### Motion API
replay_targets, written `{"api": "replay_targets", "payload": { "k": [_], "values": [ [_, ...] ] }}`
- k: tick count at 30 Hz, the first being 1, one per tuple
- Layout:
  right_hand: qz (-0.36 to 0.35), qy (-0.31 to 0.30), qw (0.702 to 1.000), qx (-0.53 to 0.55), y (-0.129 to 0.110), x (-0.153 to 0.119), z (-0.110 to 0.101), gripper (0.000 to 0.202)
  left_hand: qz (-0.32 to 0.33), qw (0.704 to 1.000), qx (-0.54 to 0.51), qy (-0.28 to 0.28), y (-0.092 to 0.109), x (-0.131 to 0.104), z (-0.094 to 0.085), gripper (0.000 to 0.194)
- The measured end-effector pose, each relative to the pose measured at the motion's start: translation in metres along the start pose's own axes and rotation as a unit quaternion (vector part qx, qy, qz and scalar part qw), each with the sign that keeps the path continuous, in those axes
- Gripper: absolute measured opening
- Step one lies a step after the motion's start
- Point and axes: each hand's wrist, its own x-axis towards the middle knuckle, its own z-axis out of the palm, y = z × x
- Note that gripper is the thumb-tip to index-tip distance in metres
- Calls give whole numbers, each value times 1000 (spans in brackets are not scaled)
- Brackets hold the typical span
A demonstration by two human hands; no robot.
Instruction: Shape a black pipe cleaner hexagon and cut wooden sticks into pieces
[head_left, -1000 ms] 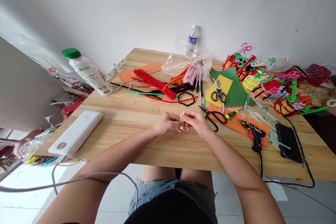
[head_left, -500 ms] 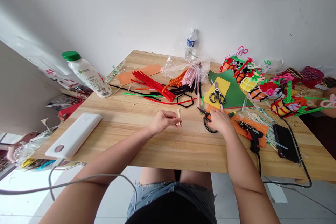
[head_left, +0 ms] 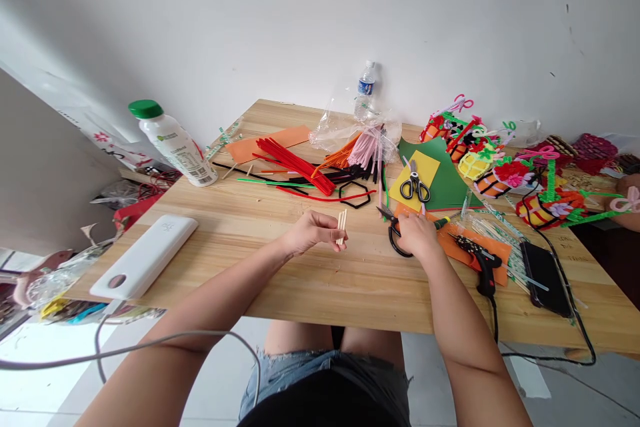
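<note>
Several short wooden sticks stand upright, pinched between the thumb and fingers of my left hand, just above the front of the table. My right hand is closed at the handles of the black scissors, low over the table. Their blades point up and left, and one handle loop shows beside my fingers; the other is covered by my hand. Beyond the scissors lies a black pipe-cleaner hexagon. A second pair of scissors rests on a yellow sheet.
Red pipe cleaners and pink ones lie farther back. On the right are a glue gun, a phone and decorated baskets. A power bank and a white bottle stand left.
The view has shifted slightly. My left hand still holds the sticks, now tilted a little more to the right. My right hand stays at the scissors.
</note>
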Motion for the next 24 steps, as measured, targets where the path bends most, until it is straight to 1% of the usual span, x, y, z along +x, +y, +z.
{"api": "replay_targets", "payload": {
  "k": [3, 6, 8, 9, 10, 11, 12, 13, 15, 16, 17, 18, 19, 21, 24],
  "values": [
    [-12, 3, 1000, 2, -1, 0, -1, 37, -3, 1000, -3, 0, -1, 1, -3, 25],
    [5, 11, 999, 47, 3, 0, -4, 40, -12, 1000, -10, -4, 0, 2, -4, 25],
    [4, 40, 993, 112, 10, -1, -6, 43, -15, 1000, -16, -10, 1, 1, -4, 25],
    [-7, 62, 985, 162, 13, -1, -8, 45, -15, 1000, -19, -13, 2, 1, -4, 26],
    [-26, 79, 970, 229, 17, -2, -9, 47, -15, 999, -22, -16, 3, 1, -4, 26],
    [-53, 86, 945, 311, 19, -2, -10, 50, -16, 999, -26, -19, 4, 1, -4, 26],
    [-88, 79, 908, 401, 21, -3, -11, 52, -16, 999, -29, -22, 5, 0, -3, 26],
    [-130, 52, 862, 487, 21, -4, -11, 54, -17, 999, -32, -24, 5, 0, -3, 26],
    [-214, -42, 761, 611, 18, -7, -10, 54, -17, 999, -34, -28, 7, -1, -4, 26],
    [-246, -94, 722, 640, 14, -8, -9, 54, -17, 999, -33, -30, 8, -2, -5, 26],
    [-267, -142, 696, 651, 10, -9, -7, 52, -16, 999, -30, -32, 9, -3, -6, 26],
    [-278, -181, 683, 651, 5, -10, -5, 50, -16, 999, -27, -34, 10, -3, -7, 26],
    [-283, -206, 679, 645, 0, -11, -3, 47, -15, 999, -24, -37, 11, -4, -8, 25],
    [-294, -222, 690, 623, -8, -12, 0, 44, -14, 999, -21, -40, 12, -4, -10, 25],
    [-328, -197, 716, 583, -14, -14, 0, 41, -18, 999, -19, -40, 13, -5, -11, 24]
  ]
}}
